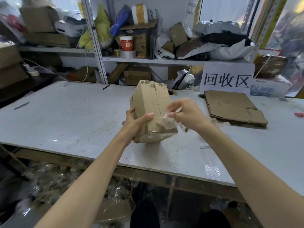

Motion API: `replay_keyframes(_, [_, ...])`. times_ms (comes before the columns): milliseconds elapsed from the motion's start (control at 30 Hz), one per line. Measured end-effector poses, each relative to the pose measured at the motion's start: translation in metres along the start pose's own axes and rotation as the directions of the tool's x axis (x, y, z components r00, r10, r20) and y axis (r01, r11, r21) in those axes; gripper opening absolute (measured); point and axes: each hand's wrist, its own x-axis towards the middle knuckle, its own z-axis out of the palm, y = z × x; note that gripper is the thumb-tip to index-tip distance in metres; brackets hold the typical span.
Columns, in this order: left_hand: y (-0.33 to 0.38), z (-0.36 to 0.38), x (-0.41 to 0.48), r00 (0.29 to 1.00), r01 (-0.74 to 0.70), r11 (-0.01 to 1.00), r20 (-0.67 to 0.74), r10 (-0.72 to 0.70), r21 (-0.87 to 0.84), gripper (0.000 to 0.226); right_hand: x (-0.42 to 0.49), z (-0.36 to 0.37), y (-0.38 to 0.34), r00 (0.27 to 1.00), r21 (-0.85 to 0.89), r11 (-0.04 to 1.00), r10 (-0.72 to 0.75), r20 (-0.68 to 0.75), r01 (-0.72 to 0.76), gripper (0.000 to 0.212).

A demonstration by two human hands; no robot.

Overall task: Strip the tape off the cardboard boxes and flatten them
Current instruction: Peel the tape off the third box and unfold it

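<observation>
Tape (166,120) could snap if the right hand (185,112), which pinches the crumpled clear strip between thumb and fingers, tugs too fast. Then a bit would stay stuck on the box (148,99). The pull might also rip the brown paper skin (the far edge looks torn already). The left hand (134,119) has its fingers curled round the box's side and holds it up just above the table (65,116); a loose hold could let it drop. Counting: one box in the hands, one strip, two hands, and one flat cardboard pile (233,107) well to the right, its layers too hard to count.
</observation>
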Motion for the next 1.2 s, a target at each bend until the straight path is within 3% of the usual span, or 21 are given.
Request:
replay_keyframes(67, [0.001,0.002,-0.002,1.000,-0.008,1.000,0.008,0.008,0.011,0.125,-0.003,0.005,0.004,0.963,-0.072,0.993,-0.113,-0.244,0.098,0.044])
replay_keyframes(167, [0.004,0.007,-0.004,1.000,-0.009,1.000,-0.018,0.009,0.012,0.125,-0.010,0.014,0.004,0.856,-0.256,0.930,-0.349,-0.380,0.265,0.019])
replay_keyframes(233, [0.004,0.008,-0.003,1.000,0.009,1.000,-0.028,-0.009,-0.001,0.126,-0.014,0.018,0.005,0.832,-0.227,0.922,-0.381,-0.402,0.313,0.010])
replay_keyframes(300, [0.003,0.005,-0.003,0.998,0.034,0.999,-0.043,-0.035,-0.025,0.126,-0.018,0.015,0.009,0.883,-0.134,0.936,-0.352,-0.311,0.326,0.012])
replay_keyframes(333, [0.002,0.004,-0.003,0.998,0.046,0.998,-0.051,-0.048,-0.038,0.125,-0.019,0.013,0.010,0.917,-0.119,0.940,-0.338,-0.213,0.319,0.023])
replay_keyframes(433, [0.002,0.005,-0.005,0.996,0.069,0.996,-0.054,-0.072,-0.053,0.126,-0.019,0.012,0.014,0.936,-0.369,0.866,-0.352,0.028,0.337,0.065])
replay_keyframes(500, [0.003,0.006,-0.005,0.996,0.071,0.996,-0.047,-0.073,-0.050,0.127,-0.018,0.018,0.011,0.928,-0.459,0.824,-0.373,0.002,0.333,0.060])
replay_keyframes(633, [0.002,0.007,-0.006,0.996,0.053,0.998,-0.063,-0.056,-0.045,0.126,-0.012,0.014,0.005,0.932,-0.460,0.837,-0.359,-0.051,0.297,0.032])
replay_keyframes(733, [0.004,0.010,-0.007,0.991,0.048,0.997,-0.122,-0.054,-0.054,0.127,-0.010,0.001,0.002,0.952,-0.403,0.864,-0.293,0.083,0.301,0.016])
replay_keyframes(900, [0.008,0.024,-0.006,0.989,-0.027,0.997,-0.140,0.038,0.077,0.123,-0.014,-0.009,0.001,0.928,-0.305,0.916,-0.150,0.342,0.261,0.021])
replay_keyframes(967, [0.011,0.026,-0.006,0.989,0.020,0.993,-0.149,-0.002,0.119,0.125,-0.013,-0.010,0.006,0.957,-0.262,0.944,-0.132,0.259,0.201,0.023])
replay_keyframes(1033, [0.014,0.026,-0.004,0.987,0.078,0.989,-0.152,-0.058,0.129,0.126,-0.015,-0.006,0.011,0.985,-0.320,0.932,-0.174,0.014,0.169,0.025])
replay_keyframes(1100, [0.014,0.026,-0.003,0.981,0.108,0.984,-0.175,-0.082,0.145,0.126,-0.021,0.003,0.011,0.948,-0.288,0.933,-0.272,-0.167,0.217,0.031])
replay_keyframes(1200, [0.014,0.030,-0.003,0.970,0.143,0.981,-0.214,-0.113,0.133,0.127,-0.032,0.019,0.010,0.917,-0.271,0.901,-0.380,-0.118,0.338,0.019])
